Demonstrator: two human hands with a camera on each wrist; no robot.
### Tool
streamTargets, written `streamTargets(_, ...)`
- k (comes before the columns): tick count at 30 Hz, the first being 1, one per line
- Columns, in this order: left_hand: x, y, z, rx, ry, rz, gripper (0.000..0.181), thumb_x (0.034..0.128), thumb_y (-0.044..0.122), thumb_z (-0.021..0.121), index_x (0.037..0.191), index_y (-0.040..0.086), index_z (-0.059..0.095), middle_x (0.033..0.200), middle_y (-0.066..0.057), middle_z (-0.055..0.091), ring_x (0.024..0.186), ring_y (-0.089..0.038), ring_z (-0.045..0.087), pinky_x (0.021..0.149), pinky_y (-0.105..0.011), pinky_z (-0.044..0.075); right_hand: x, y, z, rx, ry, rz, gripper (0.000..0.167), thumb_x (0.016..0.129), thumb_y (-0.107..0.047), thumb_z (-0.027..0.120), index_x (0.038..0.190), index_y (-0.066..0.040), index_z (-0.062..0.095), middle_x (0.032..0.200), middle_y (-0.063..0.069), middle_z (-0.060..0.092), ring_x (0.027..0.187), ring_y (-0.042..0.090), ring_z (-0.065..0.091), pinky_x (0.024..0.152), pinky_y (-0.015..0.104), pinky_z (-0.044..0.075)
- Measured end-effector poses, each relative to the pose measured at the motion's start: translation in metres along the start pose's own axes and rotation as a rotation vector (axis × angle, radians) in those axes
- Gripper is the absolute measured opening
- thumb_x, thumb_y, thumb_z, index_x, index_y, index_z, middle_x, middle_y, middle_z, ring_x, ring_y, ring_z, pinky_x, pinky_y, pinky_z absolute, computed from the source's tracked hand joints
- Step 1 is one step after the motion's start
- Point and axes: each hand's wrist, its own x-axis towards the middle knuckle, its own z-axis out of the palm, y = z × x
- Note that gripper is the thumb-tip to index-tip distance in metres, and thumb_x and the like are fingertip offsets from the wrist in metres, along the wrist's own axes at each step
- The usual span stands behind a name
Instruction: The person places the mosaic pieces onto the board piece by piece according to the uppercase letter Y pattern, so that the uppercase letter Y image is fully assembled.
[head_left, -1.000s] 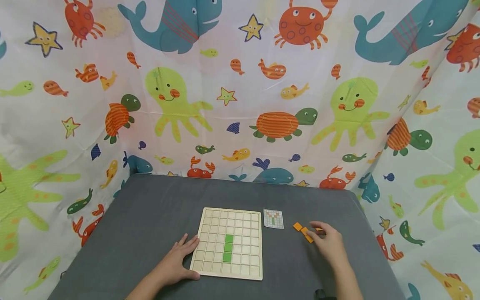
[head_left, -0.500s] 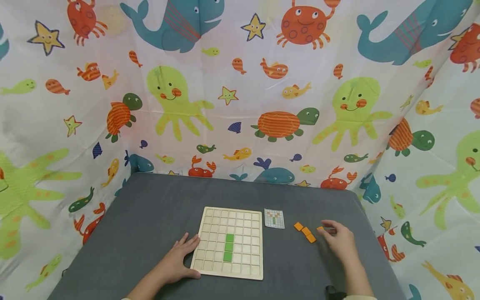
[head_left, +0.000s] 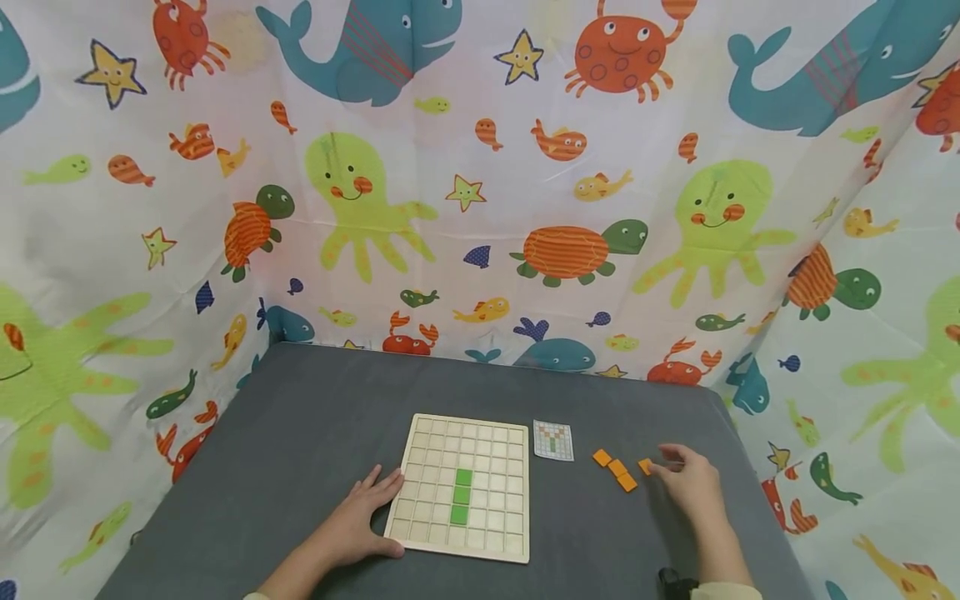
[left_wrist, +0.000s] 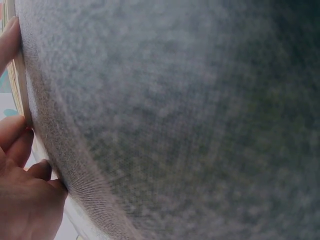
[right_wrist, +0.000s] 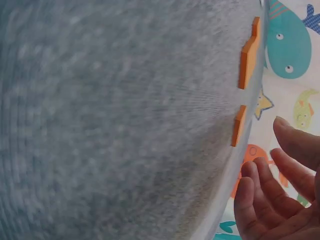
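Observation:
A pale wooden grid board (head_left: 495, 546) lies on the grey table, with a column of green square tiles (head_left: 461, 494) in its lower middle. My left hand (head_left: 358, 517) rests at the board's left edge, spread, thumb by the near corner and fingertips against the side. Off to the right, a few orange square tiles (head_left: 617, 468) touch one another in a slanting line. One lone orange tile (head_left: 646, 467) lies just right of them. Beside it is my right hand (head_left: 692, 483); in the right wrist view its loosely curved fingers (right_wrist: 267, 190) hold nothing.
A small printed grid card (head_left: 553, 440) with a coloured pattern lies between the board and the orange tiles. A curtain with sea animals (head_left: 480, 200) closes off the back and sides of the grey table (head_left: 337, 417). A dark wrist strap (head_left: 675, 583) shows at the right wrist.
My right hand has moved right from the orange tiles, and its fingers have come off the lone tile. The left hand stays at the board; the head view has shifted slightly.

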Motion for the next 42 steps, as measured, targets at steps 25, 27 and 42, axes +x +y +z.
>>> streamTargets(25,0.0,0.001,0.0,-0.002,-0.002,0.012,0.116,0.0602,0.055,0.091,0.156,0.012,0.041,0.165,-0.004,0.033,0.155,-0.042,0.012,0.118,-0.071,0.014,0.017,0.001,0.018,-0.067,-0.041,0.146,0.039,0.089,-0.017,0.078,0.116,0.007,0.066,0.11,0.026,0.067,0.097,0.038,0.063,0.087,0.057,0.052)
streamTargets(27,0.001,0.0,0.001,-0.002,0.0,0.013,0.116,0.0601,0.055,0.091,0.156,0.012,0.041,0.165,-0.003,0.033,0.155,-0.042,0.012,0.118,-0.071,0.014,0.017,0.001,0.017,-0.06,-0.05,0.15,0.037,0.089,-0.017,0.078,0.115,0.007,0.067,0.109,0.025,0.068,0.095,0.037,0.063,0.086,0.056,0.052)
streamTargets(42,0.001,0.001,0.001,0.014,0.001,0.01,0.116,0.06,0.055,0.091,0.156,0.013,0.041,0.165,-0.003,0.033,0.155,-0.041,0.012,0.119,-0.07,0.015,0.016,0.001,0.016,-0.084,-0.081,0.077,0.031,0.092,-0.014,0.074,0.114,0.008,0.07,0.106,0.024,0.071,0.091,0.033,0.067,0.082,0.054,0.055)
